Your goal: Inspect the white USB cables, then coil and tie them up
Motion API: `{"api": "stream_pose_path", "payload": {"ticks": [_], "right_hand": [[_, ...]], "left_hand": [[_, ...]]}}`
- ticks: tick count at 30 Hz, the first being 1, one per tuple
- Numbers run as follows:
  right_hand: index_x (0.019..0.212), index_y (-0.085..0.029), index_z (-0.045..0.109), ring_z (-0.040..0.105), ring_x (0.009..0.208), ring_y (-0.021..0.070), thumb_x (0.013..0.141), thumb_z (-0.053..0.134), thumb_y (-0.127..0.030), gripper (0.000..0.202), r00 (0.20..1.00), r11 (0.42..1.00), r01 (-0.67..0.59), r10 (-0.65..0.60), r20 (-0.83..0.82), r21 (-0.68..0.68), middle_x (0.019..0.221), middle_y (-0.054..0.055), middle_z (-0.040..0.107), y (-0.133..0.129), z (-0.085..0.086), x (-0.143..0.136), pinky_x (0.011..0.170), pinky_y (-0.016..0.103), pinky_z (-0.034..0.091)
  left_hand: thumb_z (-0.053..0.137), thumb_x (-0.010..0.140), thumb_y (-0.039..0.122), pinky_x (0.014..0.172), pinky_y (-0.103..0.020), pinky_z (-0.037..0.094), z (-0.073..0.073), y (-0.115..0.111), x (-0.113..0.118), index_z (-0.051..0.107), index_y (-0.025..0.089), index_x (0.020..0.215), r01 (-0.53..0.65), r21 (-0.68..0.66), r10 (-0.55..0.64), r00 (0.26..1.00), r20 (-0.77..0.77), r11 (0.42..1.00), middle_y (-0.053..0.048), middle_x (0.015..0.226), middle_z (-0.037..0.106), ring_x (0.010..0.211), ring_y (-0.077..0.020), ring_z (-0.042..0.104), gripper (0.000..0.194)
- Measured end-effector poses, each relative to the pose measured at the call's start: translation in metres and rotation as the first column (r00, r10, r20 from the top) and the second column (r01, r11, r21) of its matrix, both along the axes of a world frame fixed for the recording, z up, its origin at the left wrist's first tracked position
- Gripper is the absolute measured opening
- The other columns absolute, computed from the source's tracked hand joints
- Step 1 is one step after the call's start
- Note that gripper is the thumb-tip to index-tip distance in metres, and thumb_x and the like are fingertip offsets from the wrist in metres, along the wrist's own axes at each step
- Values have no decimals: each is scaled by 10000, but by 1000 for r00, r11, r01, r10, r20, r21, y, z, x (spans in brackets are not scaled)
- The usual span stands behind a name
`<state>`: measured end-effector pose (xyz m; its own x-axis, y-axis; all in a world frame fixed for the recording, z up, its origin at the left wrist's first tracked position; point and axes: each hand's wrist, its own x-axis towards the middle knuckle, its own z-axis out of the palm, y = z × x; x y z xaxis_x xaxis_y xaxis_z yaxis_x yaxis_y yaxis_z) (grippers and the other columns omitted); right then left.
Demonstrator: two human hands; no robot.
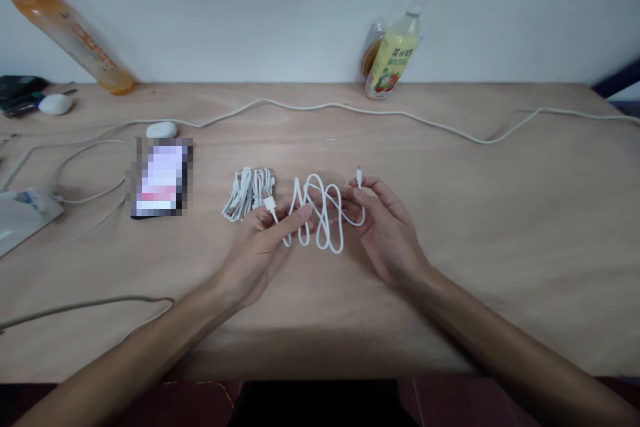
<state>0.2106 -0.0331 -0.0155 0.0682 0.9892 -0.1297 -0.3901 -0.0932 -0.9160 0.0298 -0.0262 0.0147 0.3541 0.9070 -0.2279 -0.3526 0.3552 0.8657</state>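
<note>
Well, your left hand (pixel 255 247) pinches the white cable (pixel 329 233) under its thumb, and your right hand (pixel 387 233) pinches it just by the small plug (pixel 359 175). The cable hangs in wavy loops between your two hands. A bundle of white cables (pixel 257 188) lies just past your left fingers. It seems best to hold softly, let the loops sit side by side, and not tug the plug.

Two slim, bare forearms (pixel 165 340) taper toward the left hand (pixel 260 237) and right hand (pixel 387 230), both bare and slender-fingered; black clothing (pixel 320 405) shows nearest, between the forearms.
</note>
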Motion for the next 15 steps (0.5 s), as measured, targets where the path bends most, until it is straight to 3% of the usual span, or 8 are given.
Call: {"api": "stream_pose_path", "payload": {"ticks": [4,8,15], "right_hand": [[1091,-309,621,812,1001,251,948,770,-435,242,999,998,-48,48,-9,33,1033,16,847,-1,4,0,806,413,670],[1220,-305,629,805,965,252,969,764,-482,335,995,995,-82,79,63,49,1086,43,839,-3,4,-1,757,399,658],[1048,-256,714,602,701,155,945,729,-416,191,974,991,-134,134,185,-12,838,-15,683,-1,-1,0,590,290,506]], "left_hand": [[909,874,355,980,-390,617,-1,-4,2,844,231,924,-40,9,41,999,-14,999,-51,1042,827,1056,-243,762,148],[851,938,394,1022,-401,607,-7,-5,2,812,234,923,-83,120,94,991,-91,989,-47,1071,823,1080,-246,758,165],[800,997,395,926,-396,664,-11,-5,1,761,233,1009,-3,127,9,999,-49,992,-66,1101,830,1097,-270,795,167]]}}
